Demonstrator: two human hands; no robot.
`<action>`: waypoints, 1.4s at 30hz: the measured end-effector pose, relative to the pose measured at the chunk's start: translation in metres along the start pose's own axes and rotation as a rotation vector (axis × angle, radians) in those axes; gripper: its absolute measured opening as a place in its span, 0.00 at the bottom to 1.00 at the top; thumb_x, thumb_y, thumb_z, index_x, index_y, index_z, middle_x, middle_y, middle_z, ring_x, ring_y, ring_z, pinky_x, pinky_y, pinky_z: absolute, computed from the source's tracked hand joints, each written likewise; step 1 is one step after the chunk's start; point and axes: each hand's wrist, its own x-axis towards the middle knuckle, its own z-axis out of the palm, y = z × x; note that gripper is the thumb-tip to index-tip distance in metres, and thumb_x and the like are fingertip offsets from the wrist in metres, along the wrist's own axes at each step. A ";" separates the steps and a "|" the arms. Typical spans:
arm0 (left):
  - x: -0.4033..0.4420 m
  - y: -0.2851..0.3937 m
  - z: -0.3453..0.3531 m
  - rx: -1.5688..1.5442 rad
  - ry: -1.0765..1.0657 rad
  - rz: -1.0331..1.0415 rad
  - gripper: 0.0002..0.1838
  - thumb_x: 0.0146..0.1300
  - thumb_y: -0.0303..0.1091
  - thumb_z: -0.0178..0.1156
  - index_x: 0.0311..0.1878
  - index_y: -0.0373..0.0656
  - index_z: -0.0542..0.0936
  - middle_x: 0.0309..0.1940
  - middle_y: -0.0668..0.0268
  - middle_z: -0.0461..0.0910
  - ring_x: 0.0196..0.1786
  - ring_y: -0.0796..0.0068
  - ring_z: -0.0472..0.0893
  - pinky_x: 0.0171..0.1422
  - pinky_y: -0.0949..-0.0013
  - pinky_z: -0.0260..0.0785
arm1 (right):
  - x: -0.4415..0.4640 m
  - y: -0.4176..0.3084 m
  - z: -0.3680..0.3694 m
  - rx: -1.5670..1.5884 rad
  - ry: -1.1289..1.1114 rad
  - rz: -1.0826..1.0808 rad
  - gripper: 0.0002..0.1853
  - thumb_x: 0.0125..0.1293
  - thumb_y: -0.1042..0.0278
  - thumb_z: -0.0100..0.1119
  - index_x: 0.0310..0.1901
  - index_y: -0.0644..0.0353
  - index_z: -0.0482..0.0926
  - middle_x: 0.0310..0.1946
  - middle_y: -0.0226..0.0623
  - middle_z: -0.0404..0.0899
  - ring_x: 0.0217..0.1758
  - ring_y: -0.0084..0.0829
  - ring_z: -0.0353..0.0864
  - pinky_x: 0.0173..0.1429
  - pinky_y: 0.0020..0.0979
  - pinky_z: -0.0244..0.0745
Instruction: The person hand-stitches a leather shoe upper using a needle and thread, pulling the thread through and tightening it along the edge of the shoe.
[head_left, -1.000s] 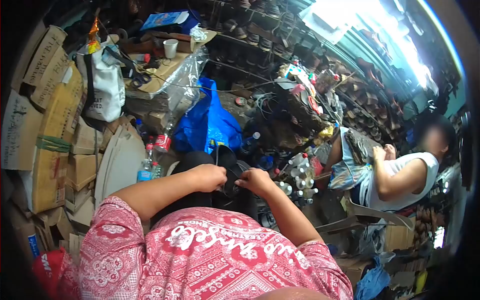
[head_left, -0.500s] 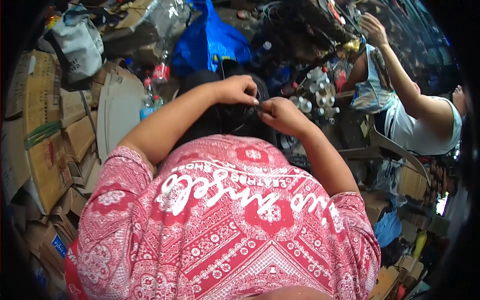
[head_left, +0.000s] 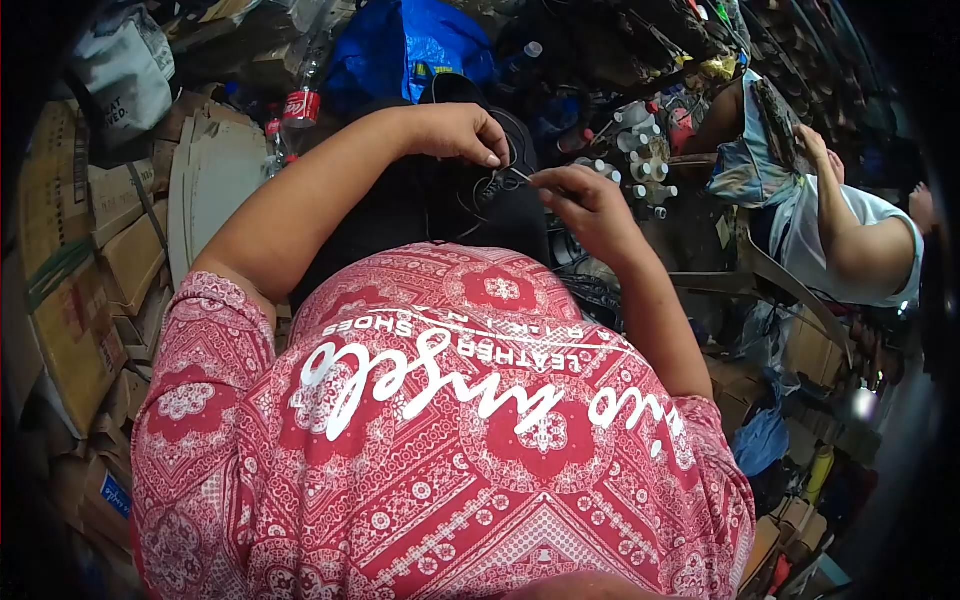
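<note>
Left hand: upper centre, wrist bent, fingers curled downward; whether its grip clamps anything, cannot tell. Right hand: right of centre, grip pinched on thin rod, upper centre.

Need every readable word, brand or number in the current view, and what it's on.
"Angelo", upside down, on the red shirt
"LEATHER SHOES", upside down, same shirt
"EAT" and "VED.", cut-off words, on the whitish bag
"Coca", partly visible, on the red bottle label
Too small or blurred: lettering on the blue bag, blue label and yellowish carton.
</note>
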 end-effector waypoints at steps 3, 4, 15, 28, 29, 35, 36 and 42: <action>0.003 -0.002 -0.004 0.050 -0.036 -0.039 0.12 0.60 0.31 0.62 0.45 0.39 0.83 0.33 0.71 0.82 0.35 0.83 0.75 0.41 0.75 0.68 | 0.008 0.000 0.008 -0.113 -0.048 0.054 0.10 0.61 0.73 0.60 0.45 0.58 0.83 0.32 0.35 0.75 0.33 0.28 0.76 0.38 0.28 0.71; 0.004 -0.002 -0.005 0.066 -0.052 -0.064 0.12 0.60 0.31 0.62 0.46 0.39 0.83 0.33 0.71 0.82 0.34 0.83 0.75 0.41 0.75 0.68 | 0.010 0.000 0.009 -0.115 -0.051 0.058 0.10 0.61 0.73 0.60 0.45 0.58 0.83 0.32 0.35 0.75 0.33 0.28 0.76 0.38 0.28 0.71; 0.007 -0.007 -0.004 0.088 -0.064 0.037 0.12 0.59 0.26 0.61 0.46 0.35 0.83 0.39 0.64 0.84 0.44 0.77 0.81 0.56 0.72 0.69 | 0.015 -0.010 0.010 -0.331 -0.071 0.111 0.10 0.60 0.72 0.59 0.43 0.60 0.84 0.36 0.42 0.82 0.38 0.31 0.82 0.42 0.28 0.74; 0.008 -0.009 -0.003 0.096 -0.079 -0.041 0.12 0.58 0.29 0.62 0.45 0.37 0.84 0.35 0.68 0.84 0.38 0.81 0.79 0.47 0.75 0.70 | 0.018 -0.007 0.025 -0.430 0.060 -0.058 0.09 0.54 0.71 0.64 0.38 0.56 0.85 0.28 0.41 0.77 0.33 0.42 0.80 0.39 0.36 0.75; 0.008 -0.010 -0.003 0.094 -0.079 -0.041 0.12 0.58 0.29 0.62 0.45 0.37 0.84 0.35 0.68 0.84 0.38 0.81 0.79 0.47 0.75 0.70 | 0.020 -0.008 0.023 -0.463 0.039 -0.102 0.09 0.54 0.71 0.64 0.38 0.56 0.85 0.28 0.41 0.77 0.33 0.42 0.79 0.39 0.36 0.75; 0.004 -0.011 -0.003 0.096 -0.076 -0.010 0.12 0.58 0.29 0.62 0.45 0.38 0.84 0.35 0.67 0.82 0.39 0.76 0.79 0.48 0.71 0.70 | 0.032 0.010 0.009 -0.257 -0.112 -0.034 0.08 0.58 0.73 0.62 0.40 0.55 0.85 0.31 0.35 0.76 0.37 0.33 0.78 0.43 0.31 0.74; 0.004 -0.013 -0.004 0.116 -0.094 0.054 0.13 0.58 0.29 0.63 0.46 0.38 0.84 0.36 0.66 0.81 0.41 0.74 0.79 0.50 0.70 0.70 | 0.032 0.015 0.006 -0.169 -0.158 0.043 0.09 0.60 0.74 0.62 0.41 0.54 0.85 0.34 0.33 0.75 0.39 0.29 0.78 0.45 0.29 0.73; 0.004 -0.013 -0.006 0.166 -0.113 0.087 0.14 0.57 0.28 0.64 0.47 0.40 0.84 0.38 0.64 0.78 0.45 0.71 0.78 0.53 0.69 0.69 | 0.036 0.045 0.007 0.210 -0.265 0.201 0.11 0.61 0.75 0.63 0.44 0.53 0.85 0.39 0.28 0.76 0.46 0.22 0.75 0.53 0.25 0.70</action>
